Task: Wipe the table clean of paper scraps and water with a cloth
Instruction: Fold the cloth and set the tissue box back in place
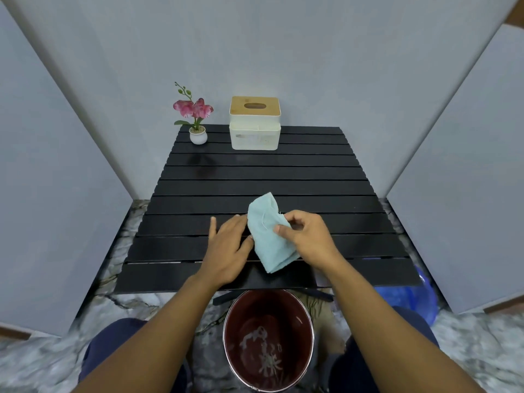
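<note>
Dark red bucket (249, 307) on the floor just below the table's near edge, between the person's dark blue trouser knees (113, 344). Whitish paper scraps (263, 353) lie in its bottom.

Head view only. Black slatted table (283, 171) is the landmark. Light blue cloth (268, 242), folded into a long pad, lies on the table's near half, about centre, its long side running slantwise toward the near edge.

Left hand (226, 248) lies flat on the table with fingers straight and spread, fingertips touching the cloth's left edge. Right hand (309, 236) is curled, with thumb and fingers pinching the cloth's right edge.

White tissue box (255, 134) with wooden lid stands at the table's far edge, middle. Small white pot with pink orchid (198, 134) stands on the table's far left corner. Dull smear (201, 165) lies on the slats just in front of the pot: water or reflection, cannot tell.

Blue translucent thing (408, 302) lies on the marbled floor (56, 355) under the table's near right corner. Grey panels (56, 194) stand around the table.
</note>
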